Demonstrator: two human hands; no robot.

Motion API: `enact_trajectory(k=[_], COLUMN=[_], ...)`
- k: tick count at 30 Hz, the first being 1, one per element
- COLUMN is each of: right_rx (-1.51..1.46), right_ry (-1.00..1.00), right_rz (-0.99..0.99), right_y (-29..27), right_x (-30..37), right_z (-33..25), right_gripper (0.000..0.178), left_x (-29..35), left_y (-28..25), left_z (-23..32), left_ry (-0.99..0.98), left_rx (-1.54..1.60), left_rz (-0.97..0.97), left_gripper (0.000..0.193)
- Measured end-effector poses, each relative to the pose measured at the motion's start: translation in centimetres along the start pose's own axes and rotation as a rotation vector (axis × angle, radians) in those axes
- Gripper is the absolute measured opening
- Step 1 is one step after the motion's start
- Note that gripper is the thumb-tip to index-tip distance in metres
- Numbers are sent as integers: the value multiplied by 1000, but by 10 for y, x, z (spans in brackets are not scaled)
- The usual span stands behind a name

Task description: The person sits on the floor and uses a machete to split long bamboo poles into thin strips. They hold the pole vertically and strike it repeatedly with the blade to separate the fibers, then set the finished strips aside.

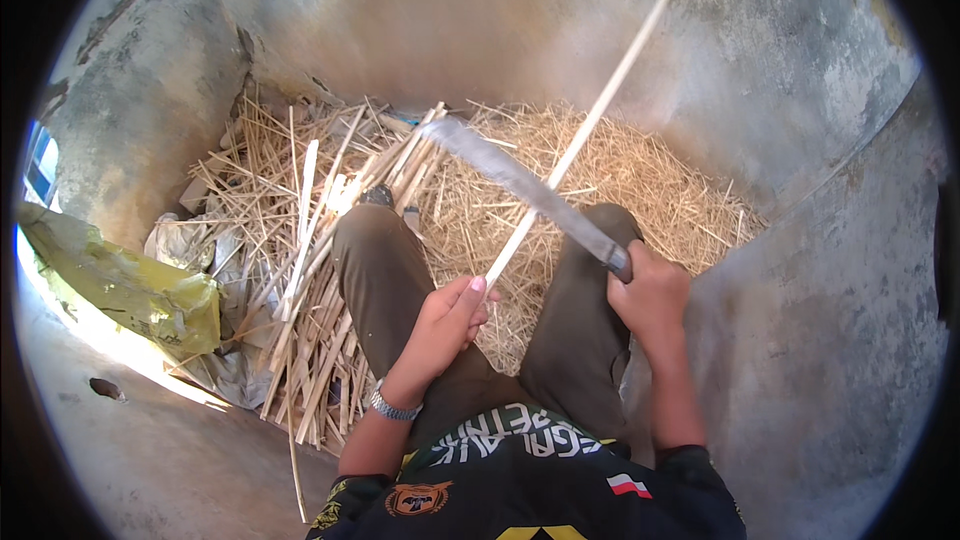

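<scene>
My left hand (450, 322) is closed round the lower end of a long pale stick (612, 90), probably split bamboo, which slants up and away to the right. In my right hand (650, 298) is the dark handle of a machete (520, 183). Its long grey blade points to the far left and crosses the stick partway along. Whether the edge touches the stick or only passes over it, I cannot tell. Both hands are above my knees.
Split sticks (320, 340) lie heaped along my left leg. Pale shavings (640, 180) cover the ground ahead. A yellow plastic sack (130, 285) hangs at the left. Curved, stained concrete walls (800, 70) close in around me, with a small hole (106, 389) at the lower left.
</scene>
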State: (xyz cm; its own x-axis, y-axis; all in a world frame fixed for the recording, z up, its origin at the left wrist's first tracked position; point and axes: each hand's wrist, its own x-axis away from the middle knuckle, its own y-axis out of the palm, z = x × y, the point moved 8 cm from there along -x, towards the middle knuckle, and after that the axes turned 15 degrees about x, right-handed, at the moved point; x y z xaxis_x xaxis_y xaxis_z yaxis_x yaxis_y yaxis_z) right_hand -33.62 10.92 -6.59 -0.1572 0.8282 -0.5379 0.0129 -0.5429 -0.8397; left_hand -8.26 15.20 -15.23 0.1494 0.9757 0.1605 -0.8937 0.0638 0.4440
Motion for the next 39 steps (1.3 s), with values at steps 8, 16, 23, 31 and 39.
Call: enact_trajectory(k=[8, 16, 23, 31, 39], right_rx=[-34, -127, -170, -96, -172], right_ry=[-406, -591, 30, -559, 318], right_rz=[8, 41, -238, 39, -245], right_y=[66, 86, 110, 90, 98], right_x=[-116, -116, -146, -81, -123], right_z=[-50, -91, -3, -52, 69], right_gripper=[17, 12, 15, 13, 26], left_x=[-21, 1, 11, 9, 16], left_y=[-36, -67, -64, -55, -38], left_z=[10, 9, -6, -6, 3], left_ry=[99, 37, -53, -2, -74], left_rx=[214, 339, 373, 398, 374], left_rz=[157, 254, 194, 177, 18], left_gripper=[29, 30, 31, 31, 31])
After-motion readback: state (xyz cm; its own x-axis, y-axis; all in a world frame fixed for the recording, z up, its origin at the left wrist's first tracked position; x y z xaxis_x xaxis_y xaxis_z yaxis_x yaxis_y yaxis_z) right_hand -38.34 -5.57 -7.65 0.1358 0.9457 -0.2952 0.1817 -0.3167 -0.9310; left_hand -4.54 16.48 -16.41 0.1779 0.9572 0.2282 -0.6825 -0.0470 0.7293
